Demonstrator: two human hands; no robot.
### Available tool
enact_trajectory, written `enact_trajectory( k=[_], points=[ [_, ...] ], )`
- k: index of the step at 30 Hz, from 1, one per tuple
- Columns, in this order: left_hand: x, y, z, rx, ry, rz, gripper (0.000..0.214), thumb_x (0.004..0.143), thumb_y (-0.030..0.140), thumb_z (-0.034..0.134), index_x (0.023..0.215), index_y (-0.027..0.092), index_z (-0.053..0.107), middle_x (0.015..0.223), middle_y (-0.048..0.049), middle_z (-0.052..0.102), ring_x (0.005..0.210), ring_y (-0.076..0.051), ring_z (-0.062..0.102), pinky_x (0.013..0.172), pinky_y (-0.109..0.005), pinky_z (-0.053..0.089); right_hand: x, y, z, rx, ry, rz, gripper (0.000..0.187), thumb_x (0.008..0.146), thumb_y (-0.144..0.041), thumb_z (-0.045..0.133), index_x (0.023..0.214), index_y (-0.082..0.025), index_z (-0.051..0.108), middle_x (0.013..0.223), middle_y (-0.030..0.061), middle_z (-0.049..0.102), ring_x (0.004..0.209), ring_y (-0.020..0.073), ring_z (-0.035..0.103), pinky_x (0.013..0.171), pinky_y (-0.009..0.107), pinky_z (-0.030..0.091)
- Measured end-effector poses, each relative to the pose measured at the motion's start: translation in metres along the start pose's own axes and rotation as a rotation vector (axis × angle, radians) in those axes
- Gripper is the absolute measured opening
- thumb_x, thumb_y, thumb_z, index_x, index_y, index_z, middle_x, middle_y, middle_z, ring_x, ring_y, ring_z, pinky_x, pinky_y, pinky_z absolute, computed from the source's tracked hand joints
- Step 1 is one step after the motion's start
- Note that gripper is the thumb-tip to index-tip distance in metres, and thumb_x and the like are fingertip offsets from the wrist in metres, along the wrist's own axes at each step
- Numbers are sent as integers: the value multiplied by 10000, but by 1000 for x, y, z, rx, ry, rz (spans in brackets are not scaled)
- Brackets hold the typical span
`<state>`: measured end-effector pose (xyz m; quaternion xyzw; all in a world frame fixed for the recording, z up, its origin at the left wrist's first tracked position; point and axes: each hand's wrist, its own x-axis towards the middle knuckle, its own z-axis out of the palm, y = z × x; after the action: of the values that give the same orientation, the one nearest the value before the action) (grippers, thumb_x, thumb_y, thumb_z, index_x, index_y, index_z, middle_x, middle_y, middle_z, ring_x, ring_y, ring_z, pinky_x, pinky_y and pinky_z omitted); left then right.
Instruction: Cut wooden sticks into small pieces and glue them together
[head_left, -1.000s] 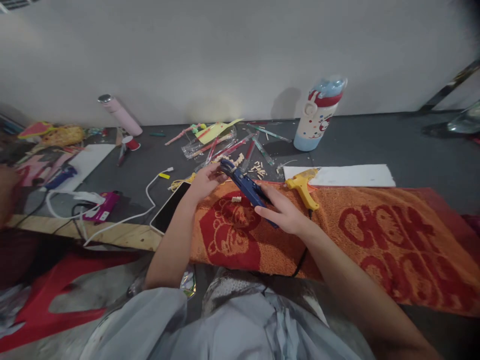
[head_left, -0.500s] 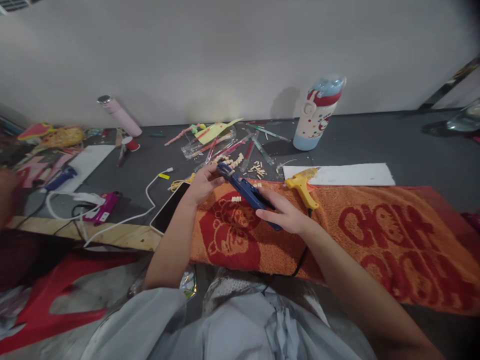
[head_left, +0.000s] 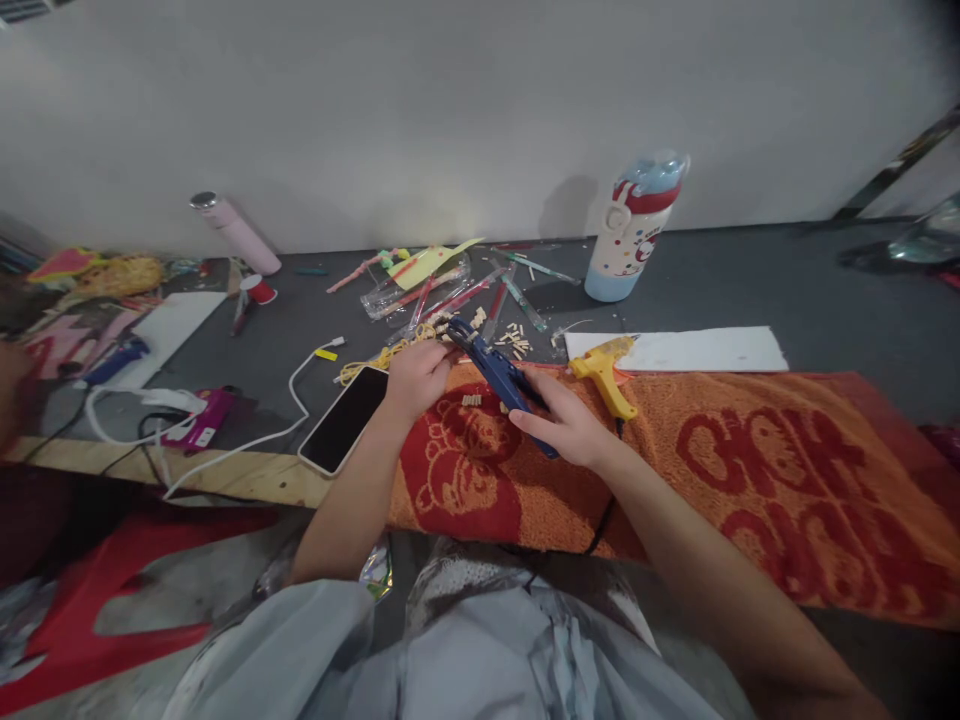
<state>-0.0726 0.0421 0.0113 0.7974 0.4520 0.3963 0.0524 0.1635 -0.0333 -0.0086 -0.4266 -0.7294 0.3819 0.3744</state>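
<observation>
A blue pliers-like hand tool (head_left: 493,372) rests in my right hand (head_left: 564,420), with fingers and thumb wrapped round its handles. Its dark head points away to the left. My left hand (head_left: 421,376) is closed beside that head, its fingertips pinched on something I cannot make out. Yellow cord (head_left: 367,366) lies just behind the left hand. Below the tool is an orange-and-red towel (head_left: 465,470), with a few short pale pieces (head_left: 472,400) on it. More short pale pieces (head_left: 516,338) are scattered on the table past the towel.
A yellow glue gun (head_left: 606,372) lies on the towel's back edge by a white strip (head_left: 697,348). A phone (head_left: 345,420) and white cable (head_left: 262,440) are at left. Behind stand a patterned bottle (head_left: 631,240) and a leaning pink flask (head_left: 238,235). Wrapped sticks (head_left: 450,290) lie between them.
My left fingers have curled more tightly, and that hand has come slightly nearer and to the right. The blue tool has shifted a little; my right hand keeps hold of it.
</observation>
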Motion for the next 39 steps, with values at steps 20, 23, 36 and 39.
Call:
enact_trajectory(
  k=[20,23,36,39],
  points=[
    [10,6,-11,-779,-255,-323,472,696,558,767,908,137,732,871,-88,742,842,-221,708,770,-335,588,2,8,-12,106,-123,-13,709,833,-676,548,1344,-185,527,1266,137,637,1157,324,603,1007,498,469],
    [9,3,-11,-857,-283,-354,467,693,513,791,972,143,734,900,-88,745,901,-237,712,819,-357,591,2,4,-11,141,-159,1,636,830,-689,538,1244,-210,601,1149,98,680,1078,306,635,946,465,512],
    [6,-10,-4,-993,-280,-419,531,602,521,855,942,133,729,852,-90,738,767,-202,710,766,-358,604,1,5,-10,154,-167,7,633,813,-701,552,1208,-211,618,1086,97,693,1022,303,655,888,460,544],
    [6,-10,-2,-1011,-266,-439,528,574,529,866,898,136,726,810,-79,732,746,-200,708,760,-362,603,1,4,-10,159,-164,9,623,812,-699,555,1205,-220,622,1091,95,693,1030,306,653,903,469,539]
  ],
)
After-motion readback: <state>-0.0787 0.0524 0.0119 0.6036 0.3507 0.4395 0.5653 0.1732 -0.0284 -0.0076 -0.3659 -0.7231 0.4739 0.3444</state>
